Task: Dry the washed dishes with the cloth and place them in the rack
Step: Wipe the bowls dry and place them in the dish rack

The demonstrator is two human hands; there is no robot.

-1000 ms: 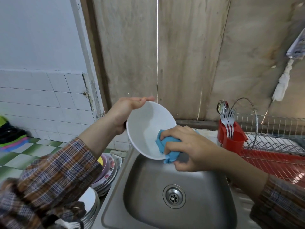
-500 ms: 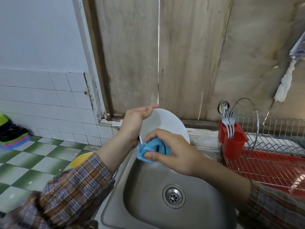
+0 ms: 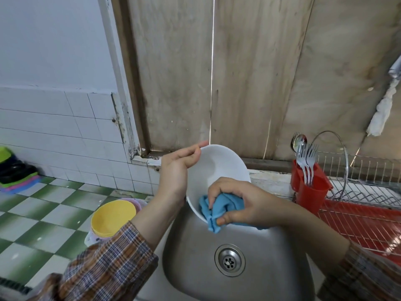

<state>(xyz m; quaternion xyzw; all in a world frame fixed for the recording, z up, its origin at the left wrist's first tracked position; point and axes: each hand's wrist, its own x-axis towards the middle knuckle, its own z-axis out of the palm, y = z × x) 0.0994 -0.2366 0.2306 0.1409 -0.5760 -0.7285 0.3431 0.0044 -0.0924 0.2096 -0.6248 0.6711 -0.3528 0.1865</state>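
Note:
A white bowl (image 3: 219, 168) is tilted on its side above the steel sink (image 3: 267, 253), its inside facing me. My left hand (image 3: 176, 170) grips its left rim, fingers curled over the top edge. My right hand (image 3: 238, 203) holds a bunched blue cloth (image 3: 221, 210) and presses it against the bowl's lower inside and bottom rim. The wire dish rack (image 3: 368, 192) with its red drip tray stands at the right, apart from both hands.
A red cutlery holder (image 3: 310, 190) with forks and a spoon sits at the rack's left end. A yellow bowl (image 3: 112, 216) tops a stack of dishes left of the sink. Stacked coloured items (image 3: 15, 172) lie on the green-checked counter at far left. A wooden wall stands behind.
The cloth in my right hand slid from the bowl's left edge down to its lower inside. The bowl turned more open toward me. The view shifted, showing the yellow bowl.

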